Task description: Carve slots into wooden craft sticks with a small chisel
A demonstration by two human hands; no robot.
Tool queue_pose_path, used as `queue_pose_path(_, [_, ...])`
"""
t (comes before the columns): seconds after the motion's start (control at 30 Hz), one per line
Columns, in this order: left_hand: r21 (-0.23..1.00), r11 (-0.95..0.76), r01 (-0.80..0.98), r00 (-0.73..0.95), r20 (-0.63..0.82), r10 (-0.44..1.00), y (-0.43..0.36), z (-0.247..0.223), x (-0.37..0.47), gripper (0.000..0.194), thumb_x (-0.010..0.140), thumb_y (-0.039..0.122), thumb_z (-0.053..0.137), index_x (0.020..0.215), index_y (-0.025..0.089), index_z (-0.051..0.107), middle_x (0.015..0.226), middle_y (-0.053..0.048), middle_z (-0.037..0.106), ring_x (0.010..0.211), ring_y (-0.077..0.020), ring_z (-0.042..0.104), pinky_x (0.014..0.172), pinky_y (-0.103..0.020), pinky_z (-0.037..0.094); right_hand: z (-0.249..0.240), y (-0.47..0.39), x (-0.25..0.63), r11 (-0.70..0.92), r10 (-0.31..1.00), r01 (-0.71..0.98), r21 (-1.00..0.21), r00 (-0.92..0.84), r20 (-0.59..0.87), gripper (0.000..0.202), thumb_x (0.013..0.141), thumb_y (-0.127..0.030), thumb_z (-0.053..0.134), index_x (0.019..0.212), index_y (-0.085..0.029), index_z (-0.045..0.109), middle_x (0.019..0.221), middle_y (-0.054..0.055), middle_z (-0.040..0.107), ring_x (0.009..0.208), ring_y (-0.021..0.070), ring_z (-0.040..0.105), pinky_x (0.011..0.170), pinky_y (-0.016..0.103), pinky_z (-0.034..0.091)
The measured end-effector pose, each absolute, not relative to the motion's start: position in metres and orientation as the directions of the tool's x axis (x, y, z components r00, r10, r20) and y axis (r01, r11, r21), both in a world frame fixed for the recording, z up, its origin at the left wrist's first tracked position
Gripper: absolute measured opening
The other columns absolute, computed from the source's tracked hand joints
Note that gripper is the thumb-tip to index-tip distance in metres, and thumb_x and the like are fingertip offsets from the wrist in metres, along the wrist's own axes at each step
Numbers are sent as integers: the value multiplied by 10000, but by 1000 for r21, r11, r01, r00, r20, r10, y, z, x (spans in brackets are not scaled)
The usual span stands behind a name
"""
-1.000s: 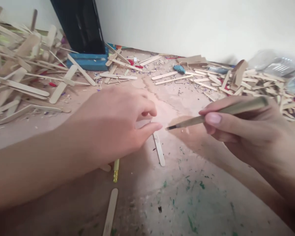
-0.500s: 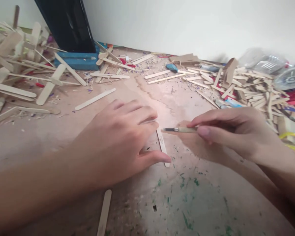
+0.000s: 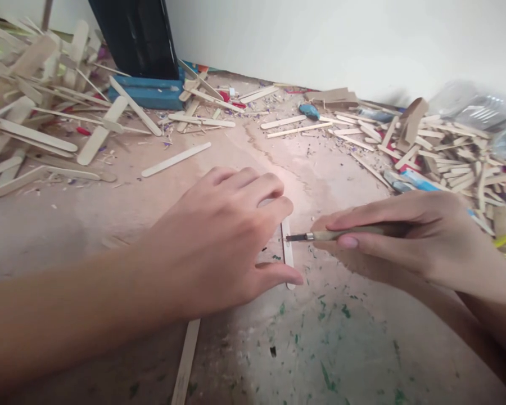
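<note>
A pale wooden craft stick [image 3: 289, 260] with faint marks on it lies on the table under my left hand [image 3: 231, 236]. The thumb holds down its near end, and the bent fingers cover its far end. In a pinch between thumb and fingers, my right hand [image 3: 409, 230] grips a slim carving knife [image 3: 326, 235] with a wooden handle and metal collar. Its blade points left, the tip on the stick about midway between my left thumb and forefinger. My right palm hides the back of the handle.
Loose craft sticks [image 3: 37, 132] heap up at the left, and shorter pieces [image 3: 459, 169] at the right beside clear plastic containers [image 3: 476, 109]. A black upright object [image 3: 139, 39] stands in a blue base [image 3: 152, 93]. Single sticks lie behind [image 3: 177, 159] and in front [image 3: 188, 360] of my left hand.
The knife tip has come from just right of the craft stick onto its face. The stick now lies more nearly straight away from me. The whole view has shifted slightly.
</note>
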State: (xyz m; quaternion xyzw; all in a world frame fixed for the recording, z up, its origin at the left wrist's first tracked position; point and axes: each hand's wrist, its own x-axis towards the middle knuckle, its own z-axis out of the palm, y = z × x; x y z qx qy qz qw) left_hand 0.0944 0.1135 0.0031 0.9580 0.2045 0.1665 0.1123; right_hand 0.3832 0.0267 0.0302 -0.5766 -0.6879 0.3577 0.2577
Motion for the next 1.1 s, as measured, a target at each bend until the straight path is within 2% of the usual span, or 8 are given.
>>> queue_pose_path(0.1, [294, -884, 364, 865, 247, 438, 113, 4, 94, 636, 973, 738, 848, 1266, 176, 802, 1439, -161, 777, 1298, -427, 743, 1068, -588, 561, 29, 29, 384, 100, 977, 596, -796, -209, -34, 165, 966, -455, 941, 1128, -426, 946, 1074, -19, 905, 762, 175, 865, 556, 198, 655])
queue_pose_path(0.27, [317, -877, 360, 864, 243, 442, 115, 7, 95, 657, 950, 741, 871, 1267, 169, 815, 1467, -171, 772, 1295, -429, 749, 1098, -599, 585, 27, 34, 388, 178, 956, 541, -822, -293, 14, 276, 955, -350, 962, 1187, -492, 914, 1148, -71, 892, 1007, 167, 898, 876, 158, 717])
queue_pose_path(0.47, [365, -873, 322, 883, 217, 416, 120, 5, 92, 514, 971, 649, 875, 1260, 225, 847, 1628, -148, 692, 1476, -414, 669, 1298, -626, 507, 33, 36, 390, 195, 939, 568, -800, -343, -15, 265, 1033, -309, 873, 1233, -480, 911, 1185, -48, 894, 935, 164, 895, 712, 146, 694])
queue_pose_path(0.57, [396, -872, 288, 917, 150, 370, 126, 4, 86, 519, 1022, 613, 815, 1467, 346, 798, 1791, -141, 554, 1658, -426, 530, 1378, -683, 411, 35, 35, 390, 171, 945, 602, -780, -325, -44, 196, 1031, -363, 869, 1195, -453, 929, 1156, -30, 897, 897, 195, 897, 622, 158, 676])
queue_pose_path(0.7, [441, -860, 256, 959, -7, 282, 135, 7, 83, 567, 1096, 554, 715, 1654, 486, 647, 1906, -153, 378, 1775, -463, 351, 1382, -818, 308, 35, 36, 390, 155, 936, 561, -813, -346, -61, 228, 1002, -335, 899, 1198, -450, 924, 1180, -1, 894, 959, 215, 901, 761, 206, 724])
queue_pose_path(0.8, [459, -856, 239, 966, -21, 258, 138, 10, 85, 571, 1076, 518, 741, 1640, 525, 652, 1900, -120, 401, 1788, -491, 301, 1376, -851, 285, 35, 39, 389, 163, 918, 498, -852, -394, -55, 273, 984, -267, 910, 1214, -414, 924, 1161, 48, 902, 882, 184, 886, 739, 188, 693])
queue_pose_path(0.93, [458, -857, 234, 965, 1, 263, 137, 11, 88, 541, 1035, 518, 800, 1570, 512, 719, 1873, -76, 462, 1769, -506, 341, 1395, -836, 264, 39, 42, 386, 179, 889, 448, -876, -456, -52, 262, 1003, -218, 879, 1223, -350, 933, 959, 71, 893, 745, 130, 815, 646, 161, 617])
queue_pose_path(1.1, [443, -859, 257, 963, -46, 265, 136, 14, 89, 529, 1027, 533, 788, 1552, 500, 727, 1875, -72, 455, 1790, -483, 301, 1408, -829, 217, 47, 35, 384, 262, 885, 538, -801, -465, -23, 279, 1043, -230, 820, 1206, -426, 934, 898, 38, 867, 716, 126, 802, 611, 168, 601])
